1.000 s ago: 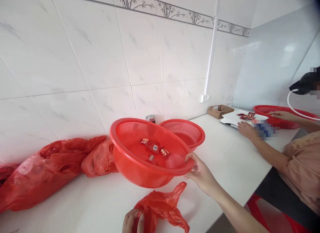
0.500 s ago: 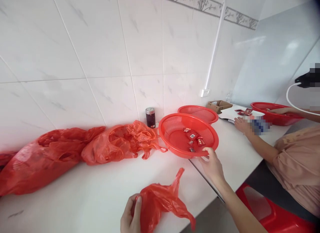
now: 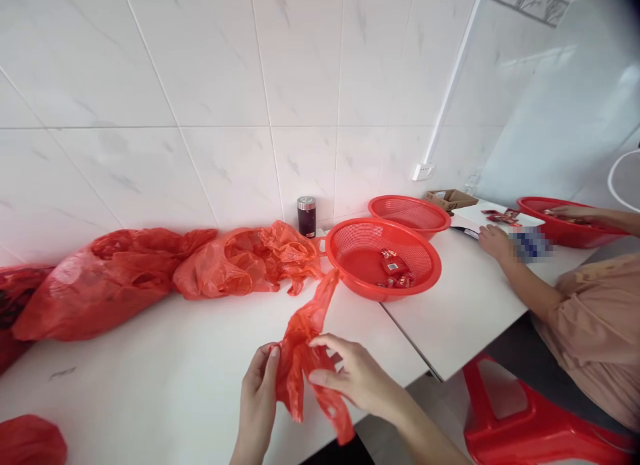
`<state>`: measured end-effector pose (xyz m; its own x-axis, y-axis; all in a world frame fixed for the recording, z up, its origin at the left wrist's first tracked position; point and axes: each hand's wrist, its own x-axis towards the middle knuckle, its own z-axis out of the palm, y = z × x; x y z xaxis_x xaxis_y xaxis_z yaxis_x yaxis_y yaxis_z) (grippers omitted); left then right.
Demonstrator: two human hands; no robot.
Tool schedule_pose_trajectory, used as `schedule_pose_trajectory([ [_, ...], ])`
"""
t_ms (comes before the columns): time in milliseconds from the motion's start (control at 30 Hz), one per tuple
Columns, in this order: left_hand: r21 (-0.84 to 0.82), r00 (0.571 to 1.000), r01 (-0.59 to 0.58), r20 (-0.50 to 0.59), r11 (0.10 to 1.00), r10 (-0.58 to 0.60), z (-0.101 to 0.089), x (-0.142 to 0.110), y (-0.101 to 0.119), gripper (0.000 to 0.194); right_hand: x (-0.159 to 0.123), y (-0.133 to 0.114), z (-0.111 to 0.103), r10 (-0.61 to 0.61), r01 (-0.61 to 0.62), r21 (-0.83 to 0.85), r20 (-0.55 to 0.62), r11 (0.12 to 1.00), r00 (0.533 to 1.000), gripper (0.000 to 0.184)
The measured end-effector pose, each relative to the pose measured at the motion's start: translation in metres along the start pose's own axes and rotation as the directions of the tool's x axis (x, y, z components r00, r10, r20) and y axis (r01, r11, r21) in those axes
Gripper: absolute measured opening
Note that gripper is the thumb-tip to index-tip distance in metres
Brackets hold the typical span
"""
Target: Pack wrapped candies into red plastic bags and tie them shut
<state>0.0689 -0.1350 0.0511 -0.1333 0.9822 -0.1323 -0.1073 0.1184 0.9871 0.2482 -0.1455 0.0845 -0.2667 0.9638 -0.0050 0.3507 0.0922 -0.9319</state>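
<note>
My left hand [image 3: 257, 392] pinches the edge of a crumpled red plastic bag [image 3: 295, 358] between thumb and fingers, above the white table. The bag's handles stick out up and down. At the bag's right side is my right hand [image 3: 360, 378], its thumb and fingers apart and against the plastic. Beyond the bag stands a red mesh basket [image 3: 350, 278] with several small red wrapped packets [image 3: 397, 266] in it.
Filled red bags [image 3: 110, 285] lie along the wall, beside a dark tumbler [image 3: 307, 218]. A second red basket [image 3: 410, 212] and a cardboard box [image 3: 450, 198] stand behind. At right, a co-worker's hand [image 3: 495, 242] rests near packets; a red stool [image 3: 540, 418] is below.
My right hand has let go of the basket's rim and come to the bag. The basket now rests on the table. The bag has been raised, and the view has shifted.
</note>
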Motion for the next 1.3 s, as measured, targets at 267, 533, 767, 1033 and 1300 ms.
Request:
schedule_pose_trajectory([
  [267, 0.089, 0.976, -0.034, -0.212, 0.995, 0.053, -0.078, 0.016, -0.029, 0.042, 0.029, 0.036, -0.018, -0.015, 0.047, 0.145, -0.213, 0.988, 0.977, 0.023],
  [533, 0.397, 0.860, -0.231, -0.345, 0.889, 0.377, -0.095, 0.007, 0.014, 0.048, 0.027, 0.014, -0.044, -0.326, 0.279, -0.176, -0.380, 0.944, 0.866, 0.022],
  [767, 0.413, 0.965, -0.257, 0.150, 0.874, 0.213, -0.003, 0.016, 0.056, 0.043, 0.016, -0.017, -0.004, -0.610, 0.586, -0.183, -0.118, 0.789, 0.784, 0.040],
  [1033, 0.223, 0.922, 0.126, 0.333, 0.966, -0.198, 0.004, 0.035, 0.016, 0.028, 0.010, 0.001, -0.006, -0.541, 0.533, -0.095, -0.081, 0.841, 0.837, 0.044],
  [1300, -0.180, 0.671, 0.600, 0.644, 0.780, -0.368, 0.017, -0.001, 0.024, 0.008, 0.014, -0.017, 0.015, -0.539, 0.539, 0.085, -0.022, 0.838, 0.842, 0.045],
])
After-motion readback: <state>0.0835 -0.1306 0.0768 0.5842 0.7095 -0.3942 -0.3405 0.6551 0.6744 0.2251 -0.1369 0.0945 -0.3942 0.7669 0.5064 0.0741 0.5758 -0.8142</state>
